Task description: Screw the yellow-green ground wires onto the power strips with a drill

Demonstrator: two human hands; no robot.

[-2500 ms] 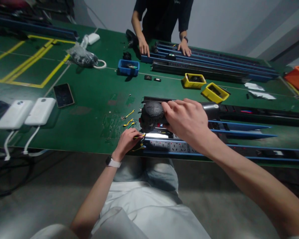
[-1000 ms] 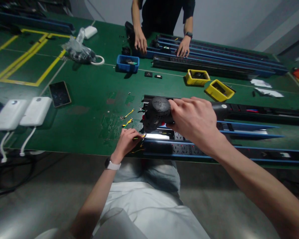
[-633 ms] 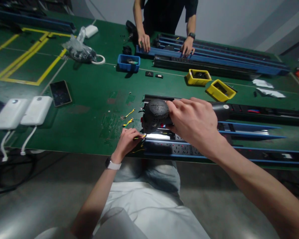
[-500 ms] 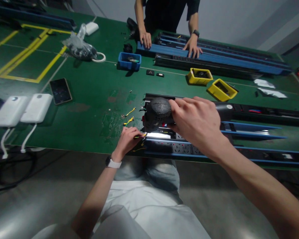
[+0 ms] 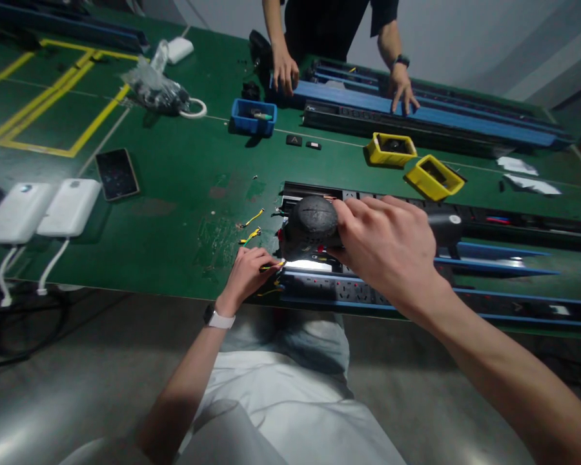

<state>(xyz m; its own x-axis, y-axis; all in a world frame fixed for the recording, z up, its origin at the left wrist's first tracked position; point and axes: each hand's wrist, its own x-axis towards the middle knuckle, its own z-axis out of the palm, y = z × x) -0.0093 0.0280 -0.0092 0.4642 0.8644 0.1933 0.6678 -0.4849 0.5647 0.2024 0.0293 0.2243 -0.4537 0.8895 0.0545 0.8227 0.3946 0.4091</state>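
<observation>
My right hand [image 5: 387, 248] is wrapped around a black cordless drill [image 5: 314, 218], whose rounded back end faces up at me. A bright light shines below it onto the end of a black power strip housing [image 5: 310, 265]; the drill's tip is hidden. Between the closed fingertips of my left hand [image 5: 248, 271] is a thin yellow-green wire [image 5: 274, 265], which runs to the housing's left end. Nearest to me lies a blue-edged strip with sockets [image 5: 348, 290]. Short yellow wires [image 5: 252, 218] lie on the table beyond my left hand.
Across the green table [image 5: 184, 168], a co-worker's hands [image 5: 285, 70] rest on a long blue rail [image 5: 339, 95]. Two yellow bins [image 5: 391, 157] and a blue bin [image 5: 252, 126] stand between us. At left are a phone [image 5: 117, 174] and white power banks [image 5: 70, 206].
My right hand and the drill have shifted slightly right and toward me. The left hand keeps its pinch on the wire. One of the co-worker's hands has slid right along the blue rail.
</observation>
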